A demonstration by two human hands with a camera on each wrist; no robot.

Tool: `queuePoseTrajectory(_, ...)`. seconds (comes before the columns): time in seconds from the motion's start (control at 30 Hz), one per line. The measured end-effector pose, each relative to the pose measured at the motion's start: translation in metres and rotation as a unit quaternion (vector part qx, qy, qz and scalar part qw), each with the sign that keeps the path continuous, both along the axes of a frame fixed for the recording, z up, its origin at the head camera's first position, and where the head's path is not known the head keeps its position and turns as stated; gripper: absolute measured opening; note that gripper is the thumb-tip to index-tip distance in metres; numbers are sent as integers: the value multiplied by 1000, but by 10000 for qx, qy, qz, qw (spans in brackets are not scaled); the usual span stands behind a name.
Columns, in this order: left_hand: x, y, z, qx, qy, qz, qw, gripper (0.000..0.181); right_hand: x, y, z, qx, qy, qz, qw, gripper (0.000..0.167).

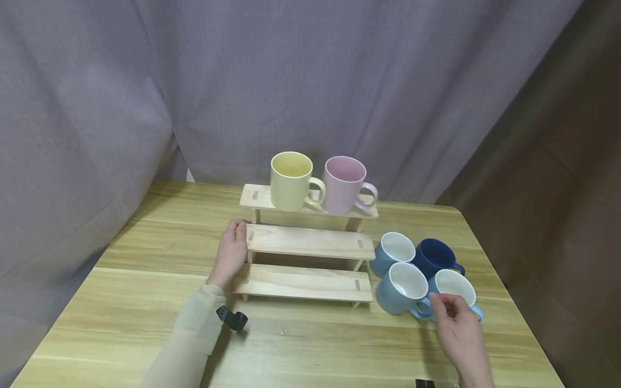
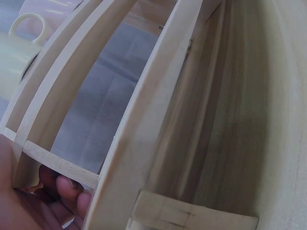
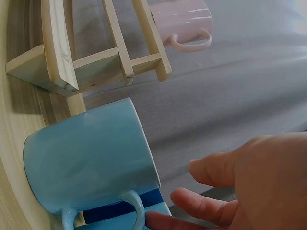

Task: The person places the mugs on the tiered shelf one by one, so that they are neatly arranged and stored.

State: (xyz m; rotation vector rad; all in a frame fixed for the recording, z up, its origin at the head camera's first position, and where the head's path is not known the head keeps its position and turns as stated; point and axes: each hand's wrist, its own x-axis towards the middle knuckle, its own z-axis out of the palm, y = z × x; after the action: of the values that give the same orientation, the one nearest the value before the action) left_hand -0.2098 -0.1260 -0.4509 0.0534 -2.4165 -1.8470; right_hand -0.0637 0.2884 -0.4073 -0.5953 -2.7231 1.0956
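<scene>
A three-tier wooden step rack [image 1: 310,241] stands on the table. My left hand [image 1: 230,254] grips its left side at the middle tier, and in the left wrist view the fingers [image 2: 68,188] curl round the side piece. On the top tier are a yellow mug [image 1: 289,188] and a pink mug [image 1: 339,188]. My right hand [image 1: 461,331] is at the front light blue mug [image 1: 395,296], thumb and fingers apart, fingertips by its handle [image 3: 136,206]; whether they touch it I cannot tell. Behind stand a dark blue mug [image 1: 433,257] and two more light blue mugs, left [image 1: 383,258] and right [image 1: 436,285].
The wooden table [image 1: 310,350] has its right edge not far past the mugs. A grey curtain [image 1: 291,81] hangs behind the rack, and a brown surface [image 1: 558,188] rises at the right. The rack's two lower tiers are bare boards.
</scene>
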Motion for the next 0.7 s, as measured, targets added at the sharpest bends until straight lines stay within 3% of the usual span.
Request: queuePoseTrajectory(0.7,-1,0,0,-89,49,17,9999,42,0,1,-1,50,-205,16,9998,57)
